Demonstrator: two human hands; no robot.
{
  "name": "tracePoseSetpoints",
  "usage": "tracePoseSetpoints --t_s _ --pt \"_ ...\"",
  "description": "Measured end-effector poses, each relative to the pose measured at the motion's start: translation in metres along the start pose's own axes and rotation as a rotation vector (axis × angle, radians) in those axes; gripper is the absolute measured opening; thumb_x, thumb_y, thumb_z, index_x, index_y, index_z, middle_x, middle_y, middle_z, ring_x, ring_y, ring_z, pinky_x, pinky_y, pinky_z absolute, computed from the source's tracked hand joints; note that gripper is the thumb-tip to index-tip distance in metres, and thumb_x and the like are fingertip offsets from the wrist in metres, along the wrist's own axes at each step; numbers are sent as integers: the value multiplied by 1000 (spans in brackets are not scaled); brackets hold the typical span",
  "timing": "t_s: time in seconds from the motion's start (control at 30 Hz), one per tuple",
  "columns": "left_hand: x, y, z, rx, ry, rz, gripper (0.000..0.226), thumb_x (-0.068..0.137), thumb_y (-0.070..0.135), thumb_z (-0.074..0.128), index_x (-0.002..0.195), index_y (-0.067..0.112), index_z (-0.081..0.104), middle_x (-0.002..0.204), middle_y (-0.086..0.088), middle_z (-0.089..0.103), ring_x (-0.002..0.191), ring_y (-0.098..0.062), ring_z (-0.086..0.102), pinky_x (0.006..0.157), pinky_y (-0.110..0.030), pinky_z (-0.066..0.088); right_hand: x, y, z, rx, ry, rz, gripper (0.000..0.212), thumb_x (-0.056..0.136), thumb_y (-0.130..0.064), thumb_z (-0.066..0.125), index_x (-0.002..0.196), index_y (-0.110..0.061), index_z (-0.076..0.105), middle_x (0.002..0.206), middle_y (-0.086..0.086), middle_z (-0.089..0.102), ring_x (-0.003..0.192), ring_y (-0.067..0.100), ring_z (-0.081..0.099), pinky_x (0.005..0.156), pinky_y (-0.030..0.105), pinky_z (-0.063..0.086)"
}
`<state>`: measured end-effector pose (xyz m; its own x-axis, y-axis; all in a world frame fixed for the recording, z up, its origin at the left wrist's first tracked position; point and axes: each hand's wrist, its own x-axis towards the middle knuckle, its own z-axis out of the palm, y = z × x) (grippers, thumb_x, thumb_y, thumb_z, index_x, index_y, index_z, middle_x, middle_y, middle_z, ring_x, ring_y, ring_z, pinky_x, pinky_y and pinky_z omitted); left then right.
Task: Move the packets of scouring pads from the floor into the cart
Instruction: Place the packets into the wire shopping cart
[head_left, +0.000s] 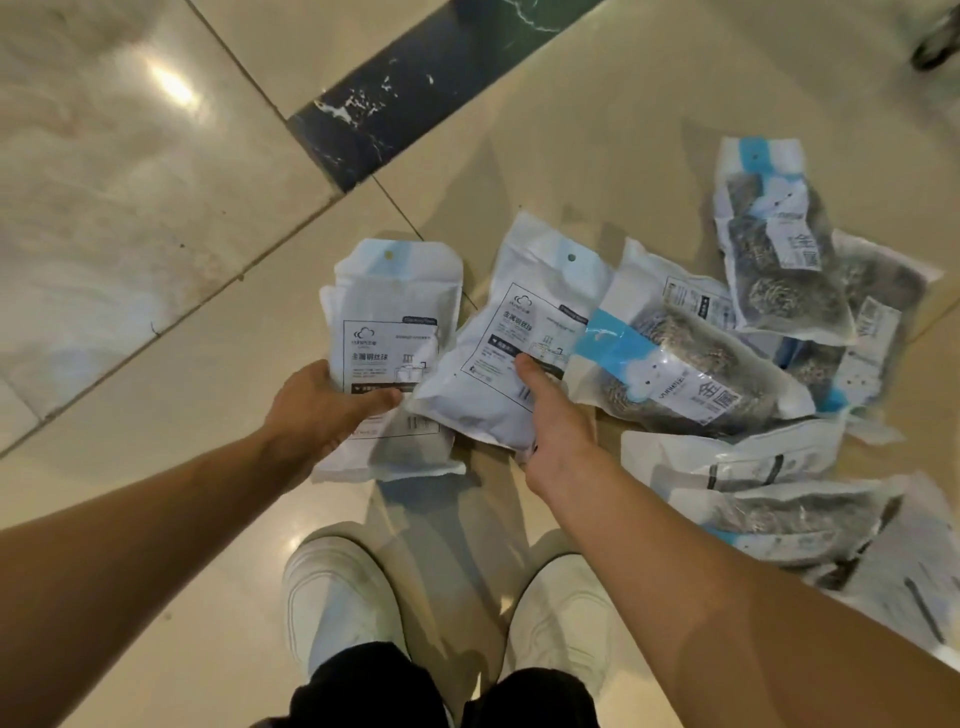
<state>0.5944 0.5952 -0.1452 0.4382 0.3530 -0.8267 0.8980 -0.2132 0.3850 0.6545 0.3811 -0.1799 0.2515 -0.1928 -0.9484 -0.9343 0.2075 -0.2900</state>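
My left hand (324, 410) grips a white packet of scouring pads (395, 322) by its lower half, thumb across the printed label. My right hand (556, 421) holds a second white packet (519, 332), thumb on its face and fingers hidden beneath. Both packets show their printed side with a blue strip at the top. To the right, several more packets lie in a loose heap on the floor (156, 208); one (691, 374) shows grey steel wool through clear film, another (784, 249) lies further back. The cart is out of view.
Beige glossy tiles cover the floor, crossed by a dark marble strip (415, 88) at the top. My white shoes (337, 597) stand just below the hands. More packets (769, 504) spread toward the right edge. A dark object (935, 47) sits at the top right corner.
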Motion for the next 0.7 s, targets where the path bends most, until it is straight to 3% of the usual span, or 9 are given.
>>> tracePoseSetpoints --t_s 0.1,0.2,0.27,0.33,0.43,0.57,0.63,0.7 --pt "-21 -1 -6 -26 8 0 46 78 32 88 119 22 71 106 1 76 92 -21 73 78 -35 59 -19 5 -11 -85 -56 33 47 78 -34 93 118 -19 75 108 7 82 102 31 78 97 54 61" --pt "-60 1 -19 -37 22 7 53 76 34 89 121 21 62 104 2 74 91 -23 73 75 -37 60 -60 8 -28 -171 -111 47 62 76 -33 93 130 -20 66 114 8 80 102 33 78 93 57 62" --pt "-98 5 -31 -71 17 2 56 75 31 90 121 22 60 105 2 74 92 -23 74 75 -37 61 -103 2 -42 -237 -144 25 68 76 -32 94 134 -20 61 117 7 79 101 30 78 90 51 64" --pt "-141 12 -43 -116 0 0 54 75 28 90 120 23 60 106 2 76 93 -23 75 80 -42 63 -151 -8 -58 -287 -168 -20 64 79 -29 92 134 -22 61 118 3 79 102 25 78 91 45 63" --pt "-214 39 -70 -141 -33 29 47 78 27 89 116 27 62 104 4 77 92 -21 76 79 -41 62 -240 -34 -86 -317 -150 -88 57 79 -30 91 130 -25 66 114 0 80 104 23 77 98 47 60" --pt "-322 101 -126 -219 -60 116 33 84 19 84 108 32 66 91 12 81 75 -12 78 63 -28 60 -369 -74 -127 -329 -162 -203 41 80 -28 90 115 -31 69 105 -8 81 96 14 77 86 37 61" --pt "-384 131 -157 -243 -64 154 32 85 15 84 110 28 67 91 12 81 73 -12 78 59 -27 62 -439 -89 -147 -318 -218 -236 51 67 -37 97 111 -33 72 104 -9 82 92 11 79 84 35 60" --pt "-453 160 -187 -245 -82 171 41 82 17 88 117 25 67 99 7 82 82 -16 80 72 -37 66 -511 -104 -167 -292 -231 -243 88 35 -56 103 114 -33 73 112 -5 82 98 16 79 92 44 60"
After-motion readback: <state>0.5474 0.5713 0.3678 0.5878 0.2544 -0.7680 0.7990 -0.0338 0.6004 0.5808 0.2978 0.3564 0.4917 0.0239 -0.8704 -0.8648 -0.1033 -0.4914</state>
